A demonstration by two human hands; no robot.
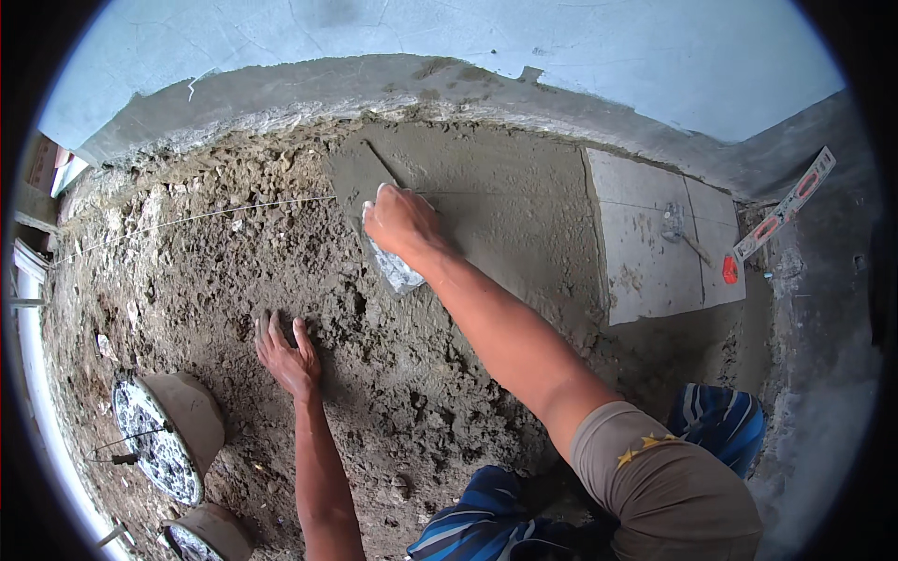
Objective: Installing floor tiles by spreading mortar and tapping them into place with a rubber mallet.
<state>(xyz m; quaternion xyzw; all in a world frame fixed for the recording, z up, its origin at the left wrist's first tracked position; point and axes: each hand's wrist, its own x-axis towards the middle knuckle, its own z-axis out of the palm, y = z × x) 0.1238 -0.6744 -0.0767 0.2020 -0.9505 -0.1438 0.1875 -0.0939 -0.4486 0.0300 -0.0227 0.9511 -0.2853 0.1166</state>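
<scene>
My right hand (pixel 402 220) is closed round the grip of a flat plastering trowel (pixel 397 273), most of its handle hidden under the fingers. The trowel's long blade lies at the left edge of a bed of wet grey mortar (pixel 510 201) along the foot of the wall. To the left and nearer to me, my left hand (pixel 288 357) rests on the rough, gravelly ground (pixel 187 290), fingers spread and holding nothing. Loose clumps of mortar (pixel 346 304) lie between the two hands.
A taut string (pixel 201 208) crosses above the mortar. Pale tiles (pixel 645 266) lie at the right, with a small trowel (pixel 673 224) and red object (pixel 730 270) on them. A spirit level (pixel 786 206) leans beyond. Two buckets (pixel 201 411) lie lower left.
</scene>
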